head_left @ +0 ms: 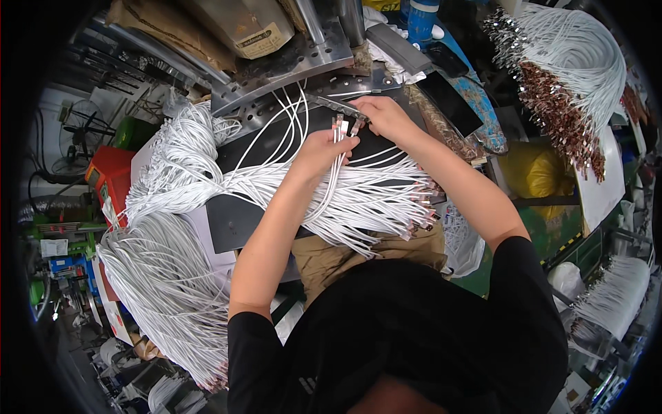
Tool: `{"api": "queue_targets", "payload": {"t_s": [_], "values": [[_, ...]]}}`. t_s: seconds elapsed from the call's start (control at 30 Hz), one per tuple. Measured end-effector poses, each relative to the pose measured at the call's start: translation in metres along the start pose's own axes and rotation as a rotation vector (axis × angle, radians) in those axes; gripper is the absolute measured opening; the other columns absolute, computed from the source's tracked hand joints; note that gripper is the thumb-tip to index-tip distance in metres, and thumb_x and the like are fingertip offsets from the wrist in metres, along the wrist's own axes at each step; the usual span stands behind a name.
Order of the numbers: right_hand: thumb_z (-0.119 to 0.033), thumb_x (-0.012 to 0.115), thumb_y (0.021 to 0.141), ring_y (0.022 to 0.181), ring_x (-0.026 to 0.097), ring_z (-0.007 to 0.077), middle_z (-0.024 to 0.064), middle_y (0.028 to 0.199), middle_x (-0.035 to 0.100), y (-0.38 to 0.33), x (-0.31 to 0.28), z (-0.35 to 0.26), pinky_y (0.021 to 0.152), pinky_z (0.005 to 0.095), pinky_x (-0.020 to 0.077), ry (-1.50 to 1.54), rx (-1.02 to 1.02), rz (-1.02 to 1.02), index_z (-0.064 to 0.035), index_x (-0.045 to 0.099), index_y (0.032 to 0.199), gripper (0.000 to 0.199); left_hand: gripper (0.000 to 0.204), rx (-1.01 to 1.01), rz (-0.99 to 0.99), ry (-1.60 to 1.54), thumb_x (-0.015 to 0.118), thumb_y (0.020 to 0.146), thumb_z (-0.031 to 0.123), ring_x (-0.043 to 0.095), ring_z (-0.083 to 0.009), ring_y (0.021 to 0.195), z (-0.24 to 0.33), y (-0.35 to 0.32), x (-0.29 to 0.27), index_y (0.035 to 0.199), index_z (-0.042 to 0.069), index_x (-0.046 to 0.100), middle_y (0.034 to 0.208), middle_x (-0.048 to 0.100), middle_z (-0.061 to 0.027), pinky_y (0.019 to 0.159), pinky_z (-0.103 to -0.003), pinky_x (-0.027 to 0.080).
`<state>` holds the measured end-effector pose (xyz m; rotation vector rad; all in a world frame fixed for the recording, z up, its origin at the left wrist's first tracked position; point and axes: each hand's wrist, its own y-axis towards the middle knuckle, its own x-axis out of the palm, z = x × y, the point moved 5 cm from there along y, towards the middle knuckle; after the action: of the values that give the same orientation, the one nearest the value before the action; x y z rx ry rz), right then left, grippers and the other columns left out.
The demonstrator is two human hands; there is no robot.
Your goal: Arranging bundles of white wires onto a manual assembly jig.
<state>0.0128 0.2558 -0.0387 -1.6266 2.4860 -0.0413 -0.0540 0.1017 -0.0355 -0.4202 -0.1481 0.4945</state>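
Note:
My left hand (321, 150) is closed around a few white cables (334, 181), whose connector ends stick up past my thumb. Close beside it, my right hand (383, 116) pinches at a copper-coloured connector end (358, 127) by a narrow grey metal strip (334, 105). Exactly what its fingertips grip is partly hidden. Under both forearms spreads a large bundle of white cables (358, 207) over a black work surface (231, 224), with connector ends fanned toward the right. Several loose cables (293, 114) arch up to the metal fixture.
A perforated metal shelf (289, 77) carries a cardboard box behind my hands. To the right lie a black phone (449, 103) and a blue bottle (422, 21). More cable bundles hang at the left (162, 283) and far right (579, 62). A red bin (110, 176) stands left.

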Motion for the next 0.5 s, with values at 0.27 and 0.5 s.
{"api": "queue_targets", "payload": {"t_s": [0.27,0.5], "values": [[-0.014,0.055,0.091,0.062,0.052,0.0065,0.0007,0.078,0.064,0.001,-0.008,0.002,0.056,0.0229,0.041,-0.075,-0.043,-0.043,-0.0009,0.068,0.119,0.033,0.021,0.039,0.052,-0.104,0.071,0.092,0.023,0.061,-0.0083,0.072,0.008,-0.008,-0.001,0.094,0.003,0.068,0.081,0.066,-0.0014,0.064,-0.023,0.047],[-0.011,0.06,0.088,0.069,0.056,0.0061,0.0016,0.082,0.067,0.002,-0.007,0.002,0.063,0.0215,0.0435,0.003,0.015,-0.165,0.0015,0.067,0.115,0.03,0.023,-0.031,-0.019,0.055,0.071,0.092,0.026,0.061,-0.008,0.064,-0.005,0.001,-0.013,0.089,0.003,0.07,0.074,0.066,0.0002,0.061,-0.022,0.048]]}}
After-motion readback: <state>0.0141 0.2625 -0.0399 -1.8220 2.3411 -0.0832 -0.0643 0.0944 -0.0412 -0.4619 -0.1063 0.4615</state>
